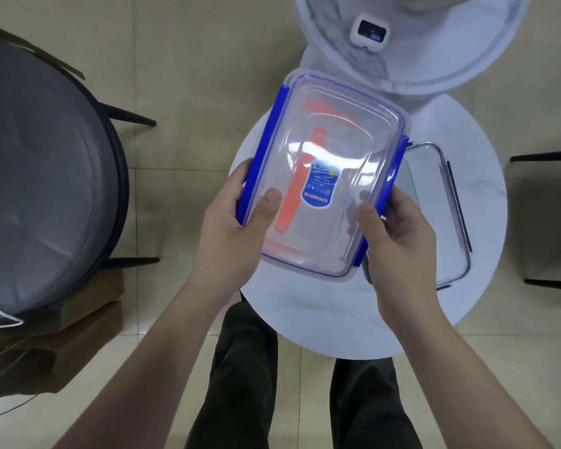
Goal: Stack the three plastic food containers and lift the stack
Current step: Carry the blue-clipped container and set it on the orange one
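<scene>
A clear plastic container with blue side clips (327, 150) is held up above the small round white table (305, 303), its lid facing me with a blue label in the middle. My left hand (237, 228) grips its left clip edge, thumb on the lid. My right hand (399, 234) grips its right edge the same way. Through the clear plastic an orange-clipped container (289, 202) shows beneath it. A third clear container with dark grey clips (447, 218) lies on the table at the right, partly hidden behind my right hand.
A larger round white table (486, 66) at the top carries a small white device (369, 30). A grey cushioned chair (46, 176) stands at the left, cardboard boxes (88, 312) below it. Dark chair legs (544, 157) show at the right. My legs are below the table.
</scene>
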A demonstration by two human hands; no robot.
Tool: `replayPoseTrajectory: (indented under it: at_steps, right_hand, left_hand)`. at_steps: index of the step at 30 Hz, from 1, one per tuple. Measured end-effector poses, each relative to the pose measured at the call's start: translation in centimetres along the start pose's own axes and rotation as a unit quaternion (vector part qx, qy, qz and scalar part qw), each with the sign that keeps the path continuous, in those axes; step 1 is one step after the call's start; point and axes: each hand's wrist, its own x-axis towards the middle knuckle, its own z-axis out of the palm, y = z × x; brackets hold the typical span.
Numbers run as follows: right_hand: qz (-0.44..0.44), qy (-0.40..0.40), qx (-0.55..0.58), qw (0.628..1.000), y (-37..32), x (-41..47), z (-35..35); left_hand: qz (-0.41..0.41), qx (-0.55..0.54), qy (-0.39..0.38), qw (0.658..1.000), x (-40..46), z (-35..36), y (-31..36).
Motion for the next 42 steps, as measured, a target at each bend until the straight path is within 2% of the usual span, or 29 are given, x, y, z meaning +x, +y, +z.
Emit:
replayPoseTrajectory:
  at_steps: [11, 30, 42]
  right_hand:
    - [-0.043, -0.008, -0.015, 0.999, 0.0, 1.4, 0.9]
    - [-0.040, -0.015, -0.093, 0.995, 2.0, 2.2, 0.9]
    - [0.022, -0.050, -0.095, 0.994, 2.5, 0.4, 0.3]
  left_hand:
    - [0.027, 0.036, 0.014, 0.999, 1.9, 0.0, -0.6]
    - [0.031, 0.106, -0.004, 0.994, 3.8, -1.0, -1.3]
    - [-0.001, 0.103, -0.008, 0.995, 1.3, -1.4, -3.1]
